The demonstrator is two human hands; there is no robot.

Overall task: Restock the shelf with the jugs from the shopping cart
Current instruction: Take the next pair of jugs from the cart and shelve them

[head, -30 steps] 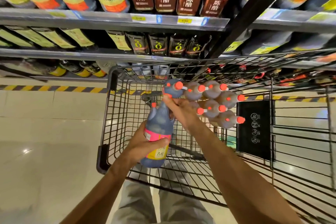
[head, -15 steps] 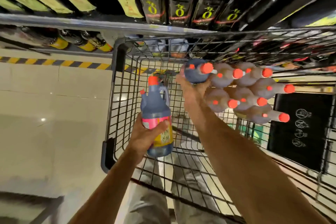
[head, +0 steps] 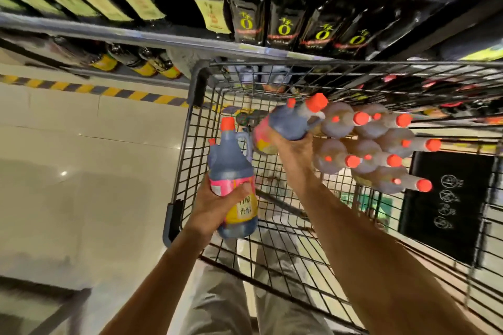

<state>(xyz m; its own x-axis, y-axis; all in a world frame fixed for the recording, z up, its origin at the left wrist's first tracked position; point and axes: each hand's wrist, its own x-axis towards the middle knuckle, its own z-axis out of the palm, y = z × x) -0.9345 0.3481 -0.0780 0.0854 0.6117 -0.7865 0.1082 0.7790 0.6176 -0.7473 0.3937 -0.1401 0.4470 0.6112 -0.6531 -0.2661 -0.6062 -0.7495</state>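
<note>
Head view over a wire shopping cart standing against a shelf

Left hand: grip clamped on the lower body of the upright jug, with fingers and thumb curled round its pink and yellow label. The jug is blue with its orange cap uppermost, held above the near left corner of the cart.

Right hand: grip clamped from beneath on the tilted jug, whose cap points up and to the right and whose base lies just beside the handle of the upright jug. Blur hides whether the two touch.

The stacked jugs lie on their sides inside the cart, just right of the right hand, with their orange caps pointing right.

The shelf carries dark bottles with yellow-green marks on their labels. The pale tiled floor is crossed by a yellow and black stripe along the shelf base. A black panel sits at the right of the cart
</note>
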